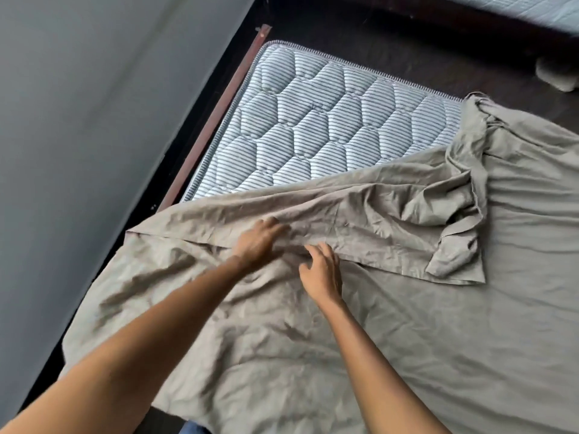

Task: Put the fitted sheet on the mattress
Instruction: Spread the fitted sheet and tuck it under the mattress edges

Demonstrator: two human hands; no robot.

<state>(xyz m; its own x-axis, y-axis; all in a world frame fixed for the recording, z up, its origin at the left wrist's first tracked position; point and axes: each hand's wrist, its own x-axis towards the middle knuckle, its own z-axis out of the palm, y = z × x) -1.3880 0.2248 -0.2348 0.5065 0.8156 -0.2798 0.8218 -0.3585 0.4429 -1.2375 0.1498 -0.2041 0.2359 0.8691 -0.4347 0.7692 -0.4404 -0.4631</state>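
Lying folded back on itself across the quilted, blue-striped mattress (316, 120), the wrinkled grey-brown cotton fitted sheet (407, 308) leaves the mattress's far-left corner bare, its folded hem running crosswise just beyond both hands. The left hand (260, 242) presses that fold with blurred, bent fingers, grip unclear; the right hand (322, 270) hovers half-open beside it, holding nothing.

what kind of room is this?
Most likely a bedroom. A quilted striped mattress sits on a dark wooden bed frame beside a grey wall, and both hands are on a grey fitted sheet partly spread over it.
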